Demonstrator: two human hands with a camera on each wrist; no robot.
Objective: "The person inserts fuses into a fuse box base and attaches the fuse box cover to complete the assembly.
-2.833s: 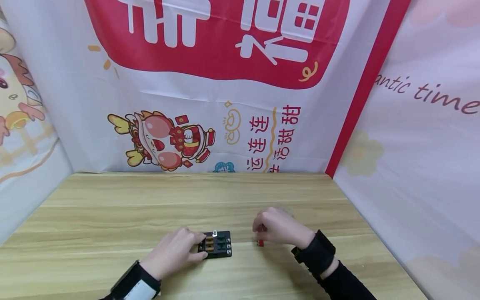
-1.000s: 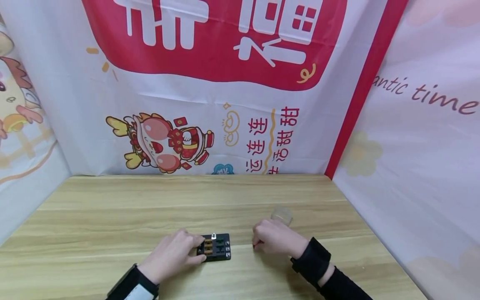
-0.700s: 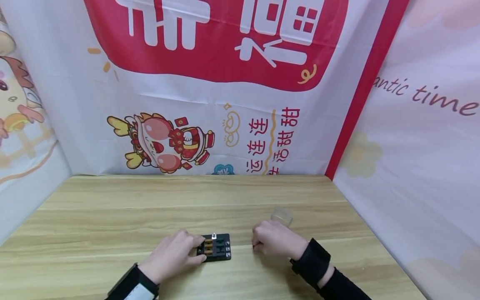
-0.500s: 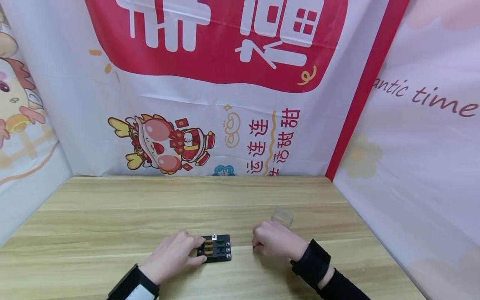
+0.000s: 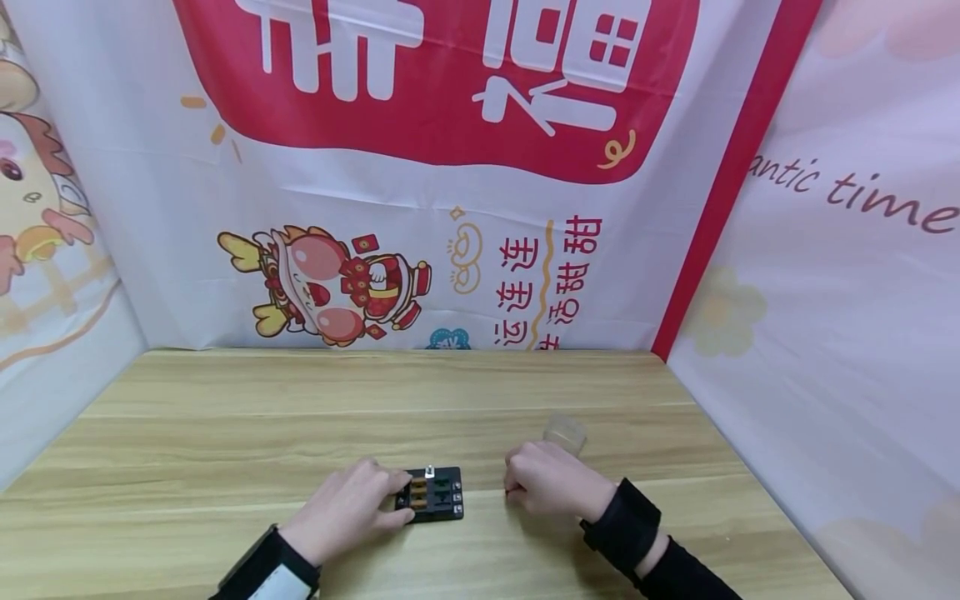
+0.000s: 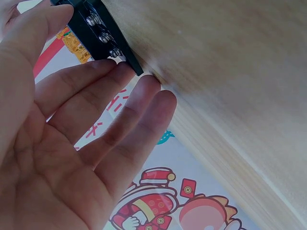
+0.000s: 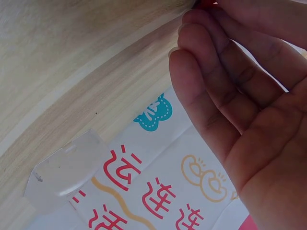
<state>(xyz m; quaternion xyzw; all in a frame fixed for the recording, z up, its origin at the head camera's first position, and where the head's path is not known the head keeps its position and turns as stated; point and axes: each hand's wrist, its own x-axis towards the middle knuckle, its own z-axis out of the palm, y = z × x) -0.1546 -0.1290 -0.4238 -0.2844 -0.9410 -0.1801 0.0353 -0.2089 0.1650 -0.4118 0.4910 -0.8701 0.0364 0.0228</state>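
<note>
A black fuse block (image 5: 438, 496) lies on the table, with amber and dark green blade fuses in its rows and metal screw terminals along its right edge. My left hand (image 5: 352, 507) grips its left end between thumb and fingers; in the left wrist view the fuse block (image 6: 98, 31) shows side-on, with amber fuses (image 6: 73, 45). To the right, my right hand (image 5: 551, 479) is low over the table and pinches a small red piece (image 7: 206, 4), which looks like a blade fuse. Most of that piece is hidden by the fingers.
Just behind the right hand lies a clear plastic cover (image 5: 565, 432), also visible as a transparent cover (image 7: 64, 170) in the right wrist view. The wood-grain table (image 5: 300, 400) ends at a printed cloth backdrop (image 5: 465, 192).
Earlier the red piece showed below my right hand; the hand has come down a little and now pinches it, mostly covering it. The clear cover came into fuller view. The left hand keeps its grip.
</note>
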